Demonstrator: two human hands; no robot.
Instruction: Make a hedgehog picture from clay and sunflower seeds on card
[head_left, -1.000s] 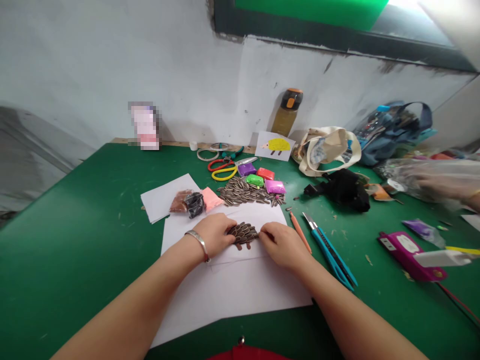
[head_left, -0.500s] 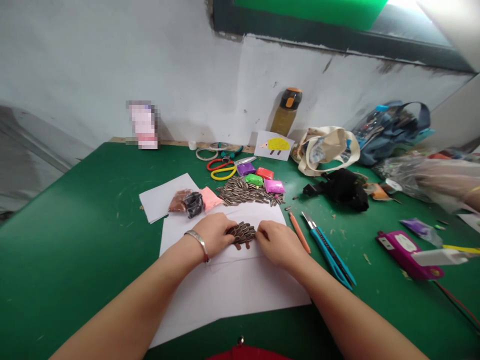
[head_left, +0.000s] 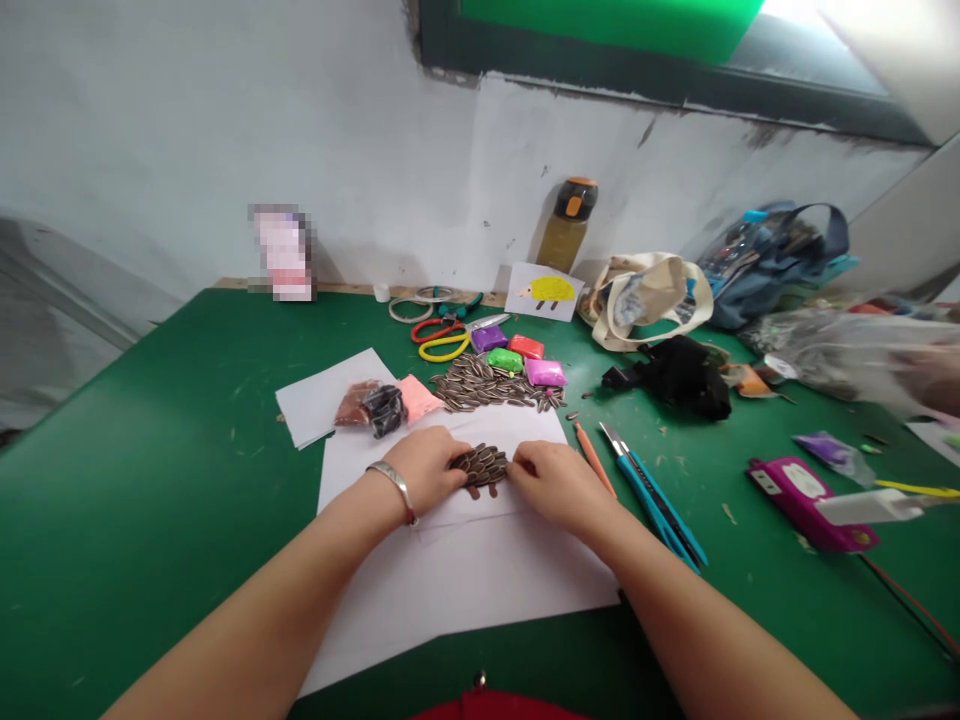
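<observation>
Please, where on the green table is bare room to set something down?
Widest: green tabletop left of the white paper stack. Smaller, with scraps: between the blue-handled cutter and magenta rectangular box. Crowded: behind the large white sheets, where striped seeds, coloured packets and red-yellow scissors bunch.

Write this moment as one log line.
left hand: at left edge of seed cluster | right hand: at right edge | beneath: paper

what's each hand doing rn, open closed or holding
Left hand: curled at the left end of the seed-covered figure; grip unclear.
Right hand: curled at its right end; cannot tell whether it pinches anything.
</observation>
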